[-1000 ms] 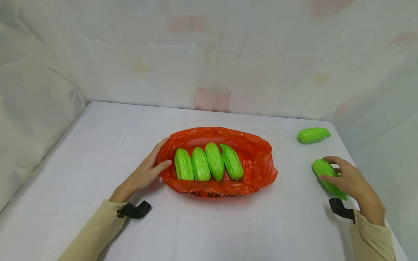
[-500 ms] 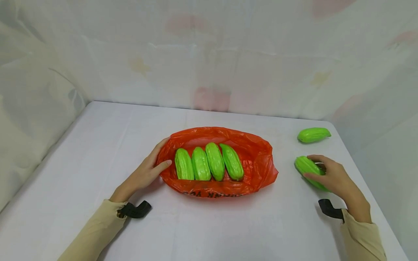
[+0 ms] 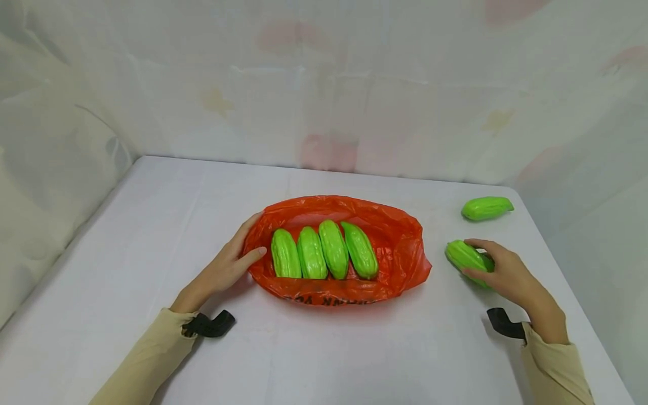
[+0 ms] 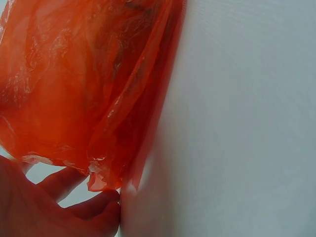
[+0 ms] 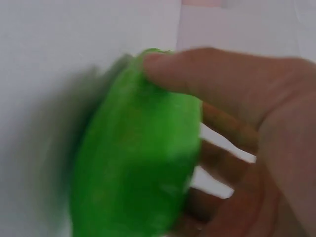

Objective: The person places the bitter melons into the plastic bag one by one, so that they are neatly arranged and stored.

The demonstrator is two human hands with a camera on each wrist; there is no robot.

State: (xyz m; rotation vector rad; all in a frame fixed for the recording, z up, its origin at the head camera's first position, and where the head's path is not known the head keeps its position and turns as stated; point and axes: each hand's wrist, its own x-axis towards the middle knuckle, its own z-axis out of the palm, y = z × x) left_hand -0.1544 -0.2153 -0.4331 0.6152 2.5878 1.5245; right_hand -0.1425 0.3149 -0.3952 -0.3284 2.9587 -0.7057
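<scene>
A red plastic bag [image 3: 405, 264] lies with its mouth open at the table's middle, and several bright green ridged gourds [image 3: 310, 253] lie side by side in it. My left hand [image 3: 228, 269] holds the bag's left end, thumb over the rim and fingers along the outside; in the left wrist view the fingers [image 4: 94, 207] touch the red film. To the right of the bag, my right hand [image 3: 511, 278] grips another green gourd [image 3: 463, 255] between thumb and fingers. The right wrist view has this gourd [image 5: 133, 148] close up, low over or on the white surface; blur hides which.
One more green gourd [image 3: 486, 208] lies near the far right corner of the white-covered table [image 3: 354, 354]. Pale printed curtains [image 3: 405, 101] hang behind the table and at both sides. Black curved pieces [image 3: 215, 325] stick out from both sleeve cuffs.
My right hand has moved left toward the bag with the gourd in its grip. The left hand, the bag and its gourds have stayed in place.
</scene>
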